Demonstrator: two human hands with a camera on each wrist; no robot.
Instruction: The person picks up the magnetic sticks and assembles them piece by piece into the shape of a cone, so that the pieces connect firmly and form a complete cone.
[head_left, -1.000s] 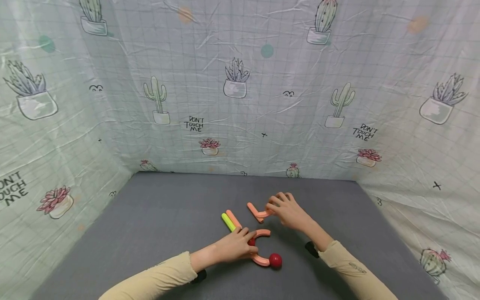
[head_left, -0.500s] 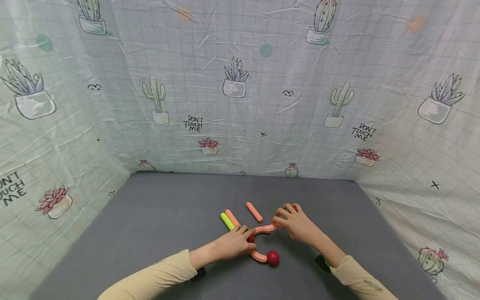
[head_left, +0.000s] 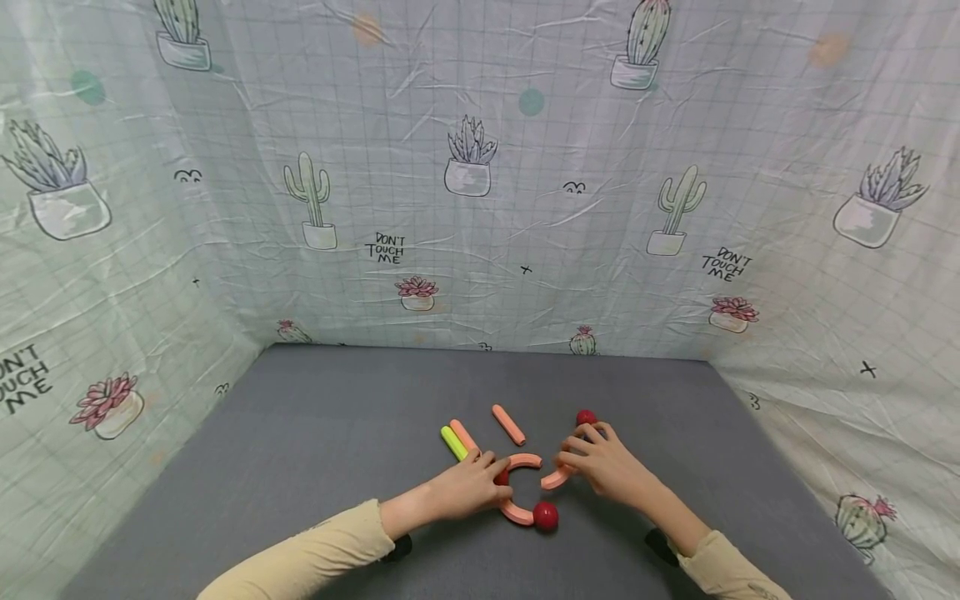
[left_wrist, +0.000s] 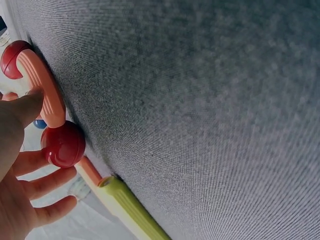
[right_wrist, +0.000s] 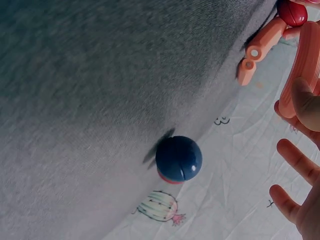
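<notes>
In the head view my left hand (head_left: 468, 487) rests on the grey table around a red ball (left_wrist: 64, 144), between two curved orange rods. In the left wrist view its thumb lies on the near curved orange rod (left_wrist: 47, 92), and the fingers reach along the red ball. A second red ball (head_left: 545, 516) sits at that rod's other end. My right hand (head_left: 609, 468) pinches a separate curved orange rod (right_wrist: 302, 70) between thumb and forefinger; its other fingers are spread. The far curved orange rod (head_left: 525, 461) lies left of the pinched one, apart from it.
Beyond the right hand lie a red ball (head_left: 587, 417) and a dark blue ball (right_wrist: 179, 158). A straight orange rod (head_left: 509, 425) lies farther back. A straight yellow-green rod (head_left: 453, 442) and another orange rod (head_left: 464, 437) lie beyond the left hand. A printed curtain (head_left: 480, 250) surrounds the table.
My right hand has carried its curved rod right and nearer to me, away from the straight orange rod and then from the far curved one. The left hand has stayed nearly still.
</notes>
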